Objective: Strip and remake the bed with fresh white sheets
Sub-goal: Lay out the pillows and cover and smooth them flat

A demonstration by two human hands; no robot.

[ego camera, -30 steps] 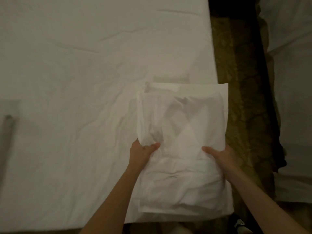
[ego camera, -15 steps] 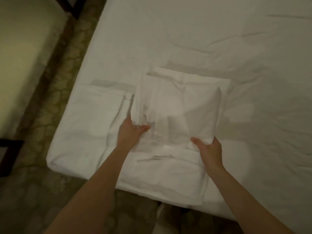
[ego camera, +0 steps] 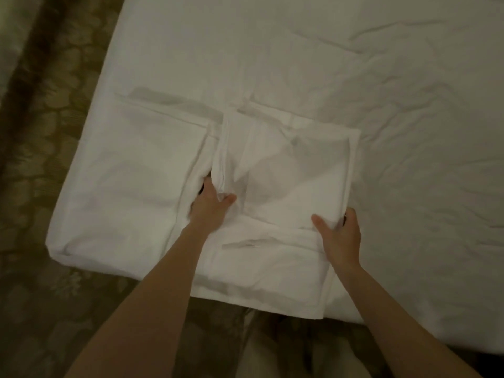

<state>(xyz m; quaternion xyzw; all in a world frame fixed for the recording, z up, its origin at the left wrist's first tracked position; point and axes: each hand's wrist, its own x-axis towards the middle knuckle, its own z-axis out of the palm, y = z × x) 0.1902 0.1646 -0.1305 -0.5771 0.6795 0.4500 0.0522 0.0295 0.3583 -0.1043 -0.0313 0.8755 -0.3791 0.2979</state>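
A folded sheet (ego camera: pixel 286 181) lies on the near corner of the bed (ego camera: pixel 354 64), its near edge hanging a little past the mattress edge. A second folded sheet (ego camera: pixel 141 170) lies just beside it on the left, the two touching. The left hand (ego camera: pixel 210 208) pinches the left edge of the sheet, thumb on top and fingers tucked under the layers. The right hand (ego camera: pixel 341 233) grips the near right corner, thumb on top and fingers curled round the edge.

Risks, as I judge them: lifting by only some layers would let the folds fall open unevenly; the overhanging part could slide onto the carpet (ego camera: pixel 54 105); and the left fingers could drag the neighbouring sheet along, since the two are pressed together there.
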